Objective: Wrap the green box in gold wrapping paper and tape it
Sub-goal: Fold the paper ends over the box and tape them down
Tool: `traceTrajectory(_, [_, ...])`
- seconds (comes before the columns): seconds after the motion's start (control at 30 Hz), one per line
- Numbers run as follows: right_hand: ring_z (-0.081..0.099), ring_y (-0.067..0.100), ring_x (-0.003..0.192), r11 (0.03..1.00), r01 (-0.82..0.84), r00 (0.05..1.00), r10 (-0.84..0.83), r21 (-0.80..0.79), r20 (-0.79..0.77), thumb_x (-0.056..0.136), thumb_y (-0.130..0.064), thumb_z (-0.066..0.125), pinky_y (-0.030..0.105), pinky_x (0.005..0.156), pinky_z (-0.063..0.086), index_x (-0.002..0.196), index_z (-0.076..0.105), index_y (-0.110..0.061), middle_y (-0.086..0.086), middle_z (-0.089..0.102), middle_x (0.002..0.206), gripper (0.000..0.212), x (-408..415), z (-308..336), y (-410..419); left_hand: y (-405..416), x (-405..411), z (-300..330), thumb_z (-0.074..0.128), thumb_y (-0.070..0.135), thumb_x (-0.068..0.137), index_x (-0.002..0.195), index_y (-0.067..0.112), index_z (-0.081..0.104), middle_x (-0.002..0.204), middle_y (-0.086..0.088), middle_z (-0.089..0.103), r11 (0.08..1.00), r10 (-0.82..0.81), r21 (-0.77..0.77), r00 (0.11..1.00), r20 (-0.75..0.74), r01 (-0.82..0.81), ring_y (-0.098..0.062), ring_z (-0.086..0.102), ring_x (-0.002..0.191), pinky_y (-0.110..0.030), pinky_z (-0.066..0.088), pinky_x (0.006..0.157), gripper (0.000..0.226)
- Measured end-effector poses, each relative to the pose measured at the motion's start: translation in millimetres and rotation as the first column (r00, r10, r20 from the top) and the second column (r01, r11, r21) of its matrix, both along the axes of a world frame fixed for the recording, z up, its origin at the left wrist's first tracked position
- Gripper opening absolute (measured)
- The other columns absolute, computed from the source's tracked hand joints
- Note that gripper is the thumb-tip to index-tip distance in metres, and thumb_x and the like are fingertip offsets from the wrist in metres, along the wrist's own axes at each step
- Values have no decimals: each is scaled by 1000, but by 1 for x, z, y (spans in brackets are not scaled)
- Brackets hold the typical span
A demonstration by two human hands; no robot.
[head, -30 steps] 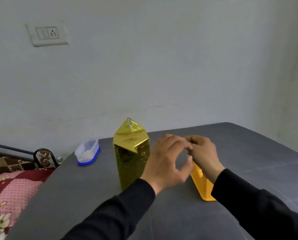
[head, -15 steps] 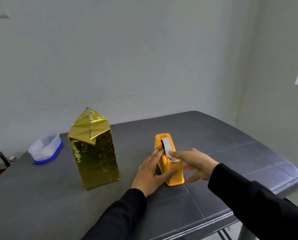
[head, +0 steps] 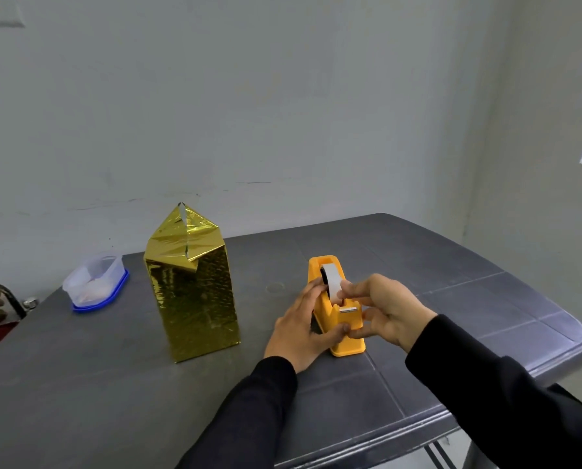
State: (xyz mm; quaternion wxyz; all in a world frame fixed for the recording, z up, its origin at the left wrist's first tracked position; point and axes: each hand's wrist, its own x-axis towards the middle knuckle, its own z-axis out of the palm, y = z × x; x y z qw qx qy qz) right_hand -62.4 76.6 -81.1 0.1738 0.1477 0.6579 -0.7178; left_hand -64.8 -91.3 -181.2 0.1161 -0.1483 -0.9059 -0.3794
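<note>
1. Since half a second ago our right hand has lifted its fingertips from the cutter up onto the tape roll, while the dispenser and the box sit where they were.
2. Our right hand now pinches at the white roll with thumb and forefinger, the other fingers curled loosely beside the dispenser's right side.
3. Our left hand clasps the orange dispenser from its left, thumb across the front, fingers along the side, holding it down on the surface.
4. We see the box standing upright to the left of the dispenser, apart from both hands, already covered in gold paper.
5. Its top is folded into a peak, with one triangular flap pointing down the front.
6. We see a clear tub on a blue lid near the surface's far left edge, well behind the box.
</note>
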Motion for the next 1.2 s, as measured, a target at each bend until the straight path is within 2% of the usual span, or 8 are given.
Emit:
traceTrajectory(0.1, [49,35,134,996,43,998,-47,-84,-49,86,-8,77,63,93,52,73,81,0,14,69,123,16,18,-12,6,0,-1,-1,56,85,79,149,59,13,161,37,13,1000,-7,5,1000,-11,7,-9,41,143,-53,42,113,86])
traceTrajectory(0.27, [56,24,126,987,89,991,-101,-133,-90,89,-6,74,61,108,42,100,73,1,5,69,127,13,37,-32,5,-2,-1,0,55,91,72,135,78,5,162,33,14,997,-35,64,999,40,32,-11,39,144,-56,37,115,81])
traceTrajectory(0.53, [56,23,115,996,74,968,-82,-42,-235,92,-21,75,49,105,48,82,79,-6,-8,67,131,19,42,-57,5,-7,-6,-5,32,75,87,148,54,28,163,25,23,971,-86,232,992,88,63,6,23,147,-34,23,124,65])
traceTrajectory(0.67, [61,18,107,988,122,935,-81,98,-346,94,-30,74,48,106,50,72,80,-14,-9,67,133,28,37,-68,1,-6,-6,-4,27,75,88,150,51,29,164,24,23,976,-61,215,993,104,37,4,23,148,-32,23,123,66])
traceTrajectory(0.8, [59,2,93,910,127,858,98,394,-504,93,-22,74,16,86,45,70,77,-15,-16,59,142,24,42,-82,7,-5,-7,-7,28,74,88,153,46,33,163,25,23,976,-41,219,994,103,18,1,24,149,-34,24,122,71])
traceTrajectory(0.87, [62,0,97,863,129,820,184,488,-542,92,-20,75,12,79,43,65,74,-13,-16,56,145,28,43,-96,11,-5,-7,-7,28,74,89,152,50,32,163,27,23,978,-38,209,994,107,15,3,24,148,-35,25,122,68])
traceTrajectory(1.07, [58,8,125,995,97,843,-84,-3,-531,98,-53,57,33,100,41,75,80,-11,-14,70,129,53,40,-101,22,-3,-2,-7,37,75,86,145,53,37,157,24,35,955,-8,295,997,78,-15,7,32,141,-37,30,122,63])
traceTrajectory(1.2, [58,5,126,982,120,849,-178,-147,-498,92,-75,36,39,109,36,76,80,-7,-15,71,126,82,39,-101,24,0,16,10,48,68,88,134,55,47,129,30,55,948,170,292,978,-122,-128,3,48,123,-28,43,102,48])
